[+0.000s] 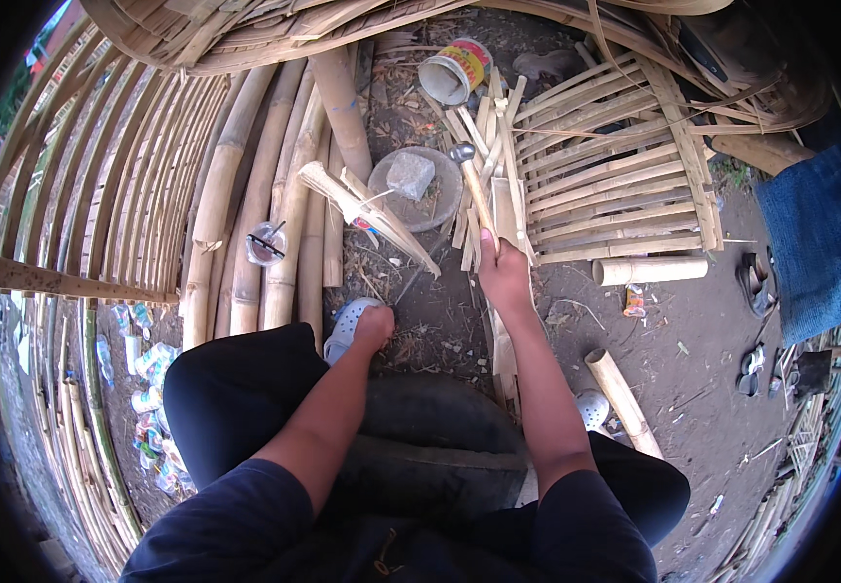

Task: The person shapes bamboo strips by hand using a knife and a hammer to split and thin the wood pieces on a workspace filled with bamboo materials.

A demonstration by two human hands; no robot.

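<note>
My right hand (506,277) is wrapped round the wooden handle of a hammer (480,194). The steel head points away from me, over the split bamboo strips (500,146). My left hand (375,327) is curled closed beside my white clog (347,324); what its fingers hold, if anything, is hidden. Ahead of the hands, a rough grey stone block (410,176) rests on a round grey slab (451,199). Just left of the slab lies a bundle of split bamboo (367,214) with a frayed end.
Thick bamboo poles (236,165) lie at the left beside a slatted bamboo panel (119,185); another slatted panel (615,160) lies right. A plastic cup (265,244) sits on the poles. Beyond are a tin can (454,73), a blue cloth (809,243) and sandals (756,284).
</note>
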